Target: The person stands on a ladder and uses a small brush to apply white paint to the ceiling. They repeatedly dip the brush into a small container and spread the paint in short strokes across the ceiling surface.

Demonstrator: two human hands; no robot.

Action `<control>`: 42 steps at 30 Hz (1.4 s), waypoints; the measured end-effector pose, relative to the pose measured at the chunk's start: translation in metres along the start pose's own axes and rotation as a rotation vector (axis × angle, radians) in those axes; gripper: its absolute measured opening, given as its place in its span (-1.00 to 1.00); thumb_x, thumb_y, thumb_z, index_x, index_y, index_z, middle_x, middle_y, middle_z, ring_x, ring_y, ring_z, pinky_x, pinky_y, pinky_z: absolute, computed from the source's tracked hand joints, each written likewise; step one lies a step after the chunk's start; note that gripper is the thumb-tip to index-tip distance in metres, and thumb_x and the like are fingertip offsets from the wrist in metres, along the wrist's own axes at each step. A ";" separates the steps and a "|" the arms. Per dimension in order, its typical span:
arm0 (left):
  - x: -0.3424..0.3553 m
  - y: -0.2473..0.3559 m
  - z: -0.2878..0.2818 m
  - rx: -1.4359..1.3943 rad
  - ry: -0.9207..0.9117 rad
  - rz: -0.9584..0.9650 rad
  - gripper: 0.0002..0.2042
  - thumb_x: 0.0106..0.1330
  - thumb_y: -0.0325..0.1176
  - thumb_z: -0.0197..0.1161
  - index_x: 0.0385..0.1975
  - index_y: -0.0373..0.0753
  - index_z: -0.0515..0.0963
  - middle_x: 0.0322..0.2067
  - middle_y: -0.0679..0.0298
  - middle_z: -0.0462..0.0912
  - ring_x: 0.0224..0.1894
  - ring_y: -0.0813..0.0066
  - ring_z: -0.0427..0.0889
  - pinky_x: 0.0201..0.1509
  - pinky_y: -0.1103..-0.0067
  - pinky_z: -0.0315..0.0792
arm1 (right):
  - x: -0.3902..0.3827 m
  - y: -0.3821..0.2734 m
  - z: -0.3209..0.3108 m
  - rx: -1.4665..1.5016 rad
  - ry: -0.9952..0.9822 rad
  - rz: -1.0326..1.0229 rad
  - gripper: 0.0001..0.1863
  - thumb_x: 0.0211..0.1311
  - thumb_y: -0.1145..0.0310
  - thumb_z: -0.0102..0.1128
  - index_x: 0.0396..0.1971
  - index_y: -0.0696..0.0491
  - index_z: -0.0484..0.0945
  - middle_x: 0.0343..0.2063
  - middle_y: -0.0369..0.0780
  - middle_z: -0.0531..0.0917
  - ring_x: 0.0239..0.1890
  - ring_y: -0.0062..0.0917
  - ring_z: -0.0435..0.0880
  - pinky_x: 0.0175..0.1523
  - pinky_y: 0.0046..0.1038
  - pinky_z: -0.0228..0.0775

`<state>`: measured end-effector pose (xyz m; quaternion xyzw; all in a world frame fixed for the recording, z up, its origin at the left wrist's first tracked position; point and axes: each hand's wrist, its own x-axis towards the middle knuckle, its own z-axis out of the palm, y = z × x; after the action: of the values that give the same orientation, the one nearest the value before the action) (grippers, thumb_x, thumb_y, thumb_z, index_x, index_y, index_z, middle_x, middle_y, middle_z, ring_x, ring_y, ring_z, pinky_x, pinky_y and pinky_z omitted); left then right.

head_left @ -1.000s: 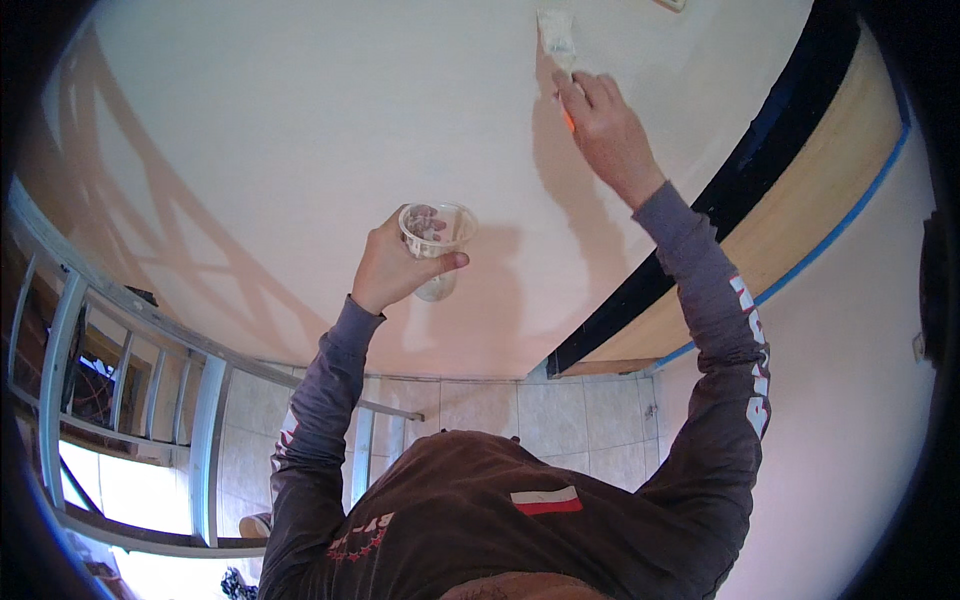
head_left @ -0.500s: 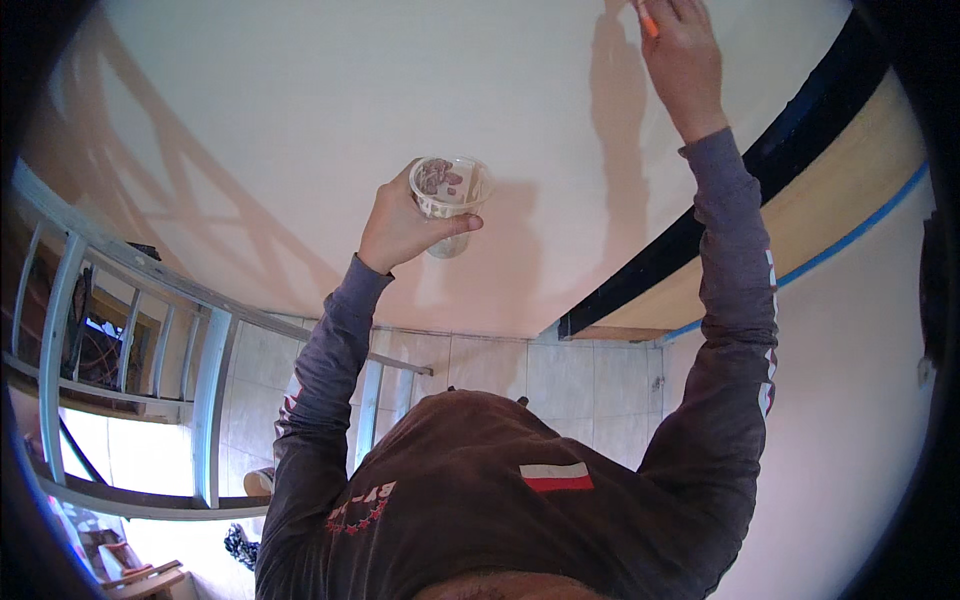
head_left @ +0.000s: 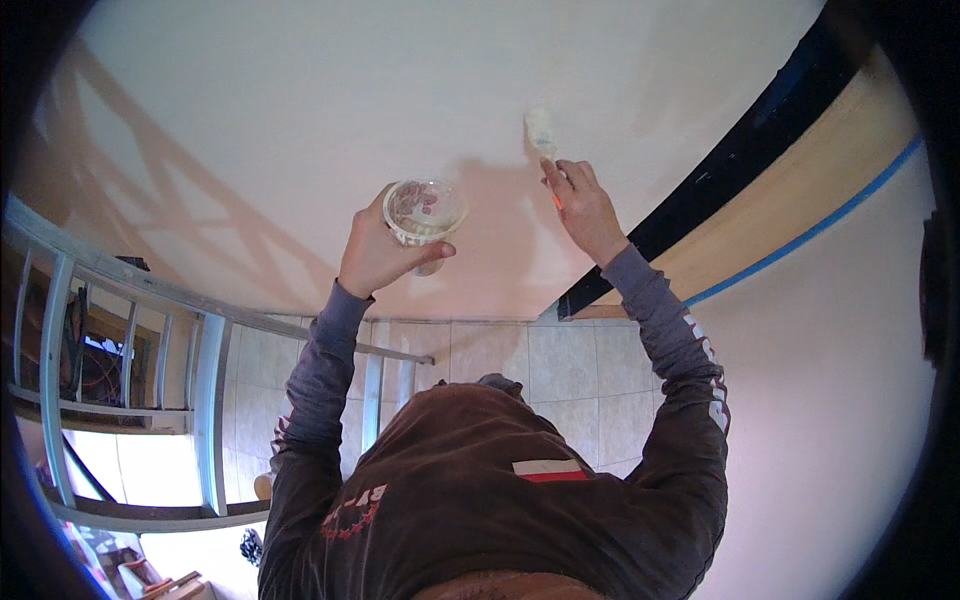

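Observation:
My left hand point(head_left: 375, 245) is wrapped round a clear plastic cup point(head_left: 425, 215), its rim and inside streaked with pale paint. To the right of the cup, my right hand point(head_left: 585, 210) grips a paintbrush point(head_left: 540, 130) with some orange on its handle. The whitish bristle end points up and lies at or very near the pale wall point(head_left: 380, 90); contact is hard to tell. A shadow falls on the wall behind both hands.
A dark band point(head_left: 740, 150), a tan panel point(head_left: 800, 190) and blue tape point(head_left: 820, 230) run along the right. A metal ladder-like frame point(head_left: 210, 410) stands at the left. Pale floor tiles point(head_left: 560, 360) show below the wall, beyond my body.
My right hand with the brush first rose up and right to the top edge, then came down and left, nearer the cup. My left hand with the cup has shifted slightly.

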<state>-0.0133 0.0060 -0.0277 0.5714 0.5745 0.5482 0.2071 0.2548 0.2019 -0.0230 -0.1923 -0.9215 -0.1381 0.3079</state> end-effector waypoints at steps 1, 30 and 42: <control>-0.001 -0.005 0.000 0.006 0.013 0.017 -0.25 -0.19 -0.24 0.73 0.07 -0.35 0.54 -0.06 0.13 0.74 0.02 0.34 0.73 0.17 0.43 0.57 | 0.002 -0.002 -0.003 0.070 -0.021 0.022 -0.57 0.27 0.48 0.26 0.16 0.11 0.55 -0.10 -0.10 0.63 -0.07 -0.22 0.61 -0.03 -0.29 0.58; 0.000 -0.001 0.001 -0.076 0.127 -0.011 -0.21 -0.16 -0.38 0.71 0.15 -0.39 0.47 0.04 0.11 0.68 0.13 0.36 0.64 0.27 0.41 0.50 | 0.102 0.031 -0.028 -0.329 0.251 -0.320 -0.35 0.22 0.40 0.25 0.34 0.13 0.36 -0.13 -0.14 0.59 -0.14 -0.32 0.55 -0.20 -0.36 0.61; 0.004 -0.007 -0.014 0.000 0.004 0.114 -0.16 -0.19 -0.31 0.75 0.16 -0.38 0.47 0.06 0.13 0.66 0.15 0.37 0.62 0.29 0.42 0.48 | 0.027 0.037 0.003 0.285 -0.161 0.057 -0.75 0.31 0.32 0.27 -0.08 0.09 0.70 -0.29 -0.01 0.70 -0.23 -0.11 0.65 -0.07 -0.20 0.52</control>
<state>-0.0298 0.0059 -0.0280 0.6022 0.5414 0.5602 0.1743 0.2495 0.2427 -0.0033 -0.1833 -0.9476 0.0186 0.2610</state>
